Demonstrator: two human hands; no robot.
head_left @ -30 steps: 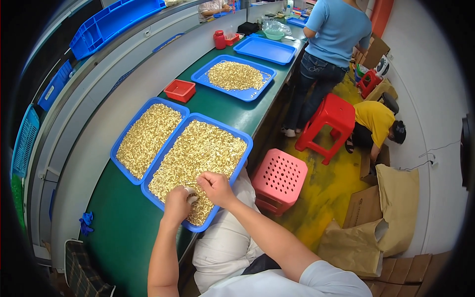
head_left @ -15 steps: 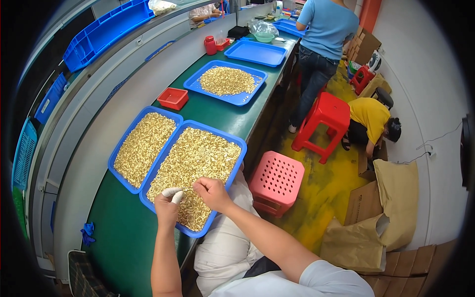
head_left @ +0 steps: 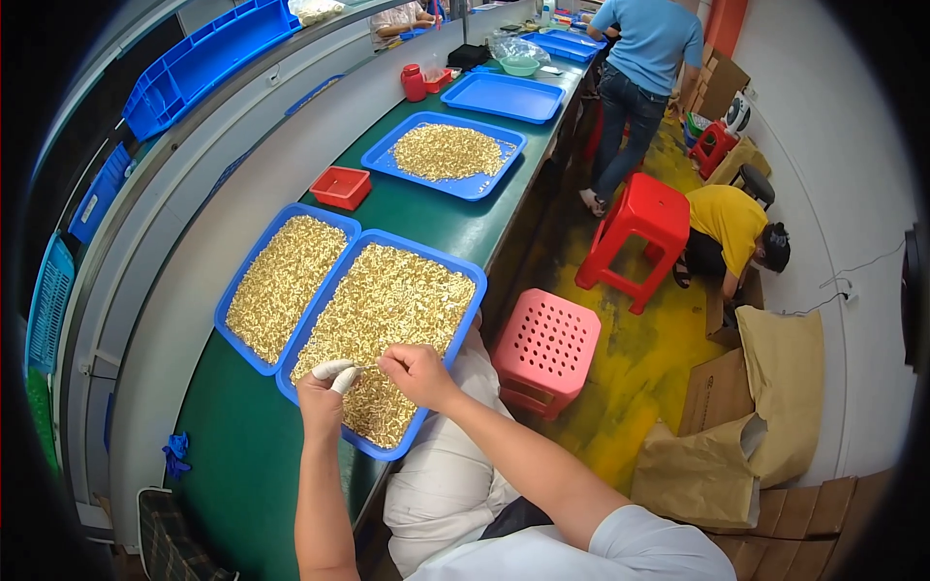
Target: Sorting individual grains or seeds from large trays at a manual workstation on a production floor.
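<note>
My left hand (head_left: 321, 397), with white covers on its thumb and a finger, is closed in a pinch above a blue tray (head_left: 477, 308) full of small gold-coloured metal pieces (head_left: 397, 295). Facing it, my right hand (head_left: 418, 376) is bare and also pinched, its fingertips a short gap away. Whatever lies between the fingers of either hand is too small to make out. Against this tray's left side stands a narrower-looking blue tray (head_left: 225, 317), likewise filled with gold-coloured pieces (head_left: 281, 286).
Farther along the green table (head_left: 228, 426) are a red bin (head_left: 341, 188), a blue tray with a heap of pieces (head_left: 446, 152) and another blue tray (head_left: 504, 99). Right of the table stand a pink stool (head_left: 547, 344) and a red stool (head_left: 639, 228). Two people are beyond.
Both hands keep nearly the same pinched pose over the tray. The standing person in blue has shifted slightly right and stepped. The whole view has moved a little.
</note>
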